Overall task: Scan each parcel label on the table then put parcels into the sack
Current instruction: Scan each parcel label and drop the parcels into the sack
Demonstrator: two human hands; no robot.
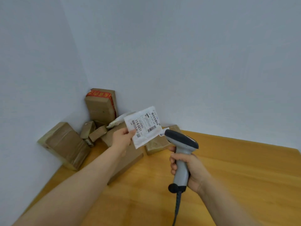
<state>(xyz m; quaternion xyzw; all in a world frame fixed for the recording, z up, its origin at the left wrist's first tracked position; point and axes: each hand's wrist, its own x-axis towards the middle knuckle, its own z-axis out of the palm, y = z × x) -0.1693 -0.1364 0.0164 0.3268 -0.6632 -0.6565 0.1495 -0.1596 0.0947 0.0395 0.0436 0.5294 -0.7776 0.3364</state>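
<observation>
**White mailer held up to the scanner**

White and flat, the mailer [143, 126] hangs in the air over the back of the wooden counter [228, 168]. The left hand [121, 136] pinches it at its lower left edge, thumb on top, with the other fingers hidden behind. Its label [146, 123] faces the person, with barcodes along the right side. The right hand [187, 168] wraps its fingers [173, 162] round the grey handle of the scanner [180, 141]. The scanner's dark head sits just beside the mailer's lower right corner and points roughly at it.

To my eye, the scan is the step in hand. Doing it well means tilting the mailer so the lower barcode [152, 128] lies square to the scanner's window. The head looks very close, so it should also come back a little. The thin packet may bow, and a firmer pinch would steady it. Brown boxes [68, 144] wait heaped in the corner against the wall. I see no sack from here.
</observation>
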